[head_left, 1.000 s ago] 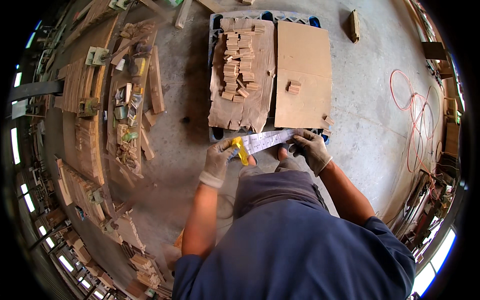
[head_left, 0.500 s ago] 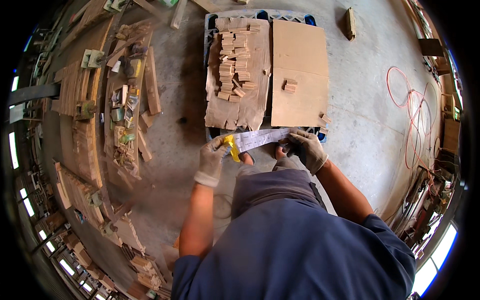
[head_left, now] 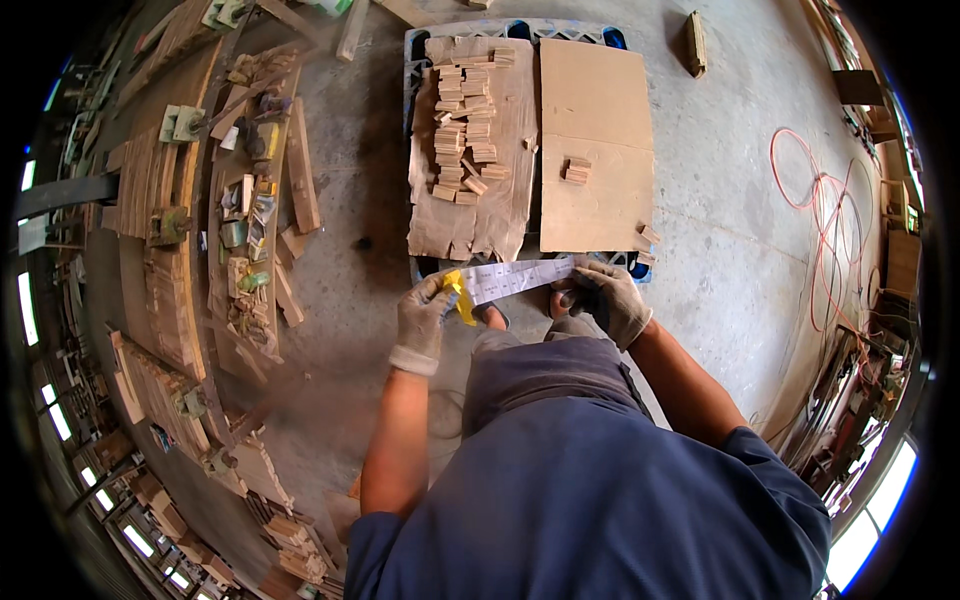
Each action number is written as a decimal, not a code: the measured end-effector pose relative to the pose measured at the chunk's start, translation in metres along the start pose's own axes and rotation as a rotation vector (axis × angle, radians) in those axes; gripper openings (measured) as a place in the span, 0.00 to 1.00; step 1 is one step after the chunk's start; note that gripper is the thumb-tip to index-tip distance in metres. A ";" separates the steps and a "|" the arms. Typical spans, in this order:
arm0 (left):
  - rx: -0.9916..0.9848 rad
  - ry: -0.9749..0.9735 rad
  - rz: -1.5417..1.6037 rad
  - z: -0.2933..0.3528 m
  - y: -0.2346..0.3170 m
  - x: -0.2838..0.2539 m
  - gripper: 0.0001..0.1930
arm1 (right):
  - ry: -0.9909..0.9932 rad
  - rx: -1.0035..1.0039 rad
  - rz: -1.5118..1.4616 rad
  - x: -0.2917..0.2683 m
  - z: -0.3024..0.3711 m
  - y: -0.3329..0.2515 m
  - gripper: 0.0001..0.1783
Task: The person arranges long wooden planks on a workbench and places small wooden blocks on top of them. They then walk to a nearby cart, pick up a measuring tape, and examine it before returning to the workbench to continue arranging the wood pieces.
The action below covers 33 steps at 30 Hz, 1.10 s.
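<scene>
Stretched between my two gloved hands is a long white paper strip [head_left: 517,278] with printed rows on it. My left hand [head_left: 424,318] pinches its left end, where a yellow piece of tape or paper [head_left: 459,297] hangs down. At the right end, the fingers of my right hand [head_left: 612,302] are closed on the strip. Just beyond the strip lies a pallet [head_left: 411,110] covered by cardboard. Small wooden blocks [head_left: 450,140] sit in rows on the worn left sheet, and a little stack of blocks [head_left: 577,170] rests on the right cardboard sheet [head_left: 597,100].
To the left stands a long workbench [head_left: 190,290] with clamps and glued boards, beside a shelf of bottles and offcuts [head_left: 250,230]. A red hose [head_left: 790,190] lies coiled on the floor at right. One wooden piece [head_left: 696,45] stands at the far right.
Both hands hold the strip much as before. The whole view has shifted very slightly, and nothing has been taken up or let go.
</scene>
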<state>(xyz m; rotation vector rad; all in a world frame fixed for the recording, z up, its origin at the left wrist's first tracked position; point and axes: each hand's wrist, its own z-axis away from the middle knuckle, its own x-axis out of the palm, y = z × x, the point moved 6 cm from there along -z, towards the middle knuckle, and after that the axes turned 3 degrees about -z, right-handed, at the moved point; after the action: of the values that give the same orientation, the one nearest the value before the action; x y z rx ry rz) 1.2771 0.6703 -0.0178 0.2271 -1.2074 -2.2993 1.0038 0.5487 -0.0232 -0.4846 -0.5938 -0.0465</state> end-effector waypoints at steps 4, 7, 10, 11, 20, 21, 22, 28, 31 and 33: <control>0.015 0.012 -0.050 0.001 0.003 0.000 0.12 | 0.005 0.001 0.017 0.001 0.002 -0.001 0.17; 0.014 0.015 -0.039 0.001 0.001 0.001 0.12 | 0.018 -0.004 0.009 0.001 0.003 0.000 0.17; 0.014 0.022 -0.027 0.001 0.000 0.001 0.12 | 0.020 0.003 0.004 0.003 0.004 0.000 0.16; 0.015 0.026 -0.026 0.002 0.000 0.002 0.12 | 0.018 0.008 0.004 0.004 0.005 0.000 0.16; 0.004 0.043 0.006 0.002 0.004 0.006 0.12 | 0.023 0.007 -0.034 0.000 0.004 0.002 0.16; 0.006 0.042 0.012 0.002 0.004 0.006 0.12 | 0.019 0.006 -0.031 0.000 0.003 0.003 0.16; 0.010 0.041 0.006 0.002 0.004 0.006 0.12 | 0.015 0.005 -0.027 -0.002 0.002 0.004 0.16; 0.021 0.061 0.003 0.000 0.003 0.004 0.12 | 0.012 0.000 -0.011 -0.001 0.002 0.002 0.16; 0.031 0.070 -0.021 0.000 0.005 0.004 0.12 | 0.016 0.004 0.000 -0.002 0.001 0.002 0.16; 0.061 0.072 -0.092 0.001 0.011 0.007 0.12 | 0.050 -0.043 0.044 -0.005 -0.001 0.002 0.15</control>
<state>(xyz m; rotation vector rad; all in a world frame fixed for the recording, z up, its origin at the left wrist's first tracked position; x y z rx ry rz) 1.2743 0.6627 -0.0077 0.3915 -1.2556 -2.3131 1.0004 0.5494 -0.0274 -0.5363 -0.5335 -0.0293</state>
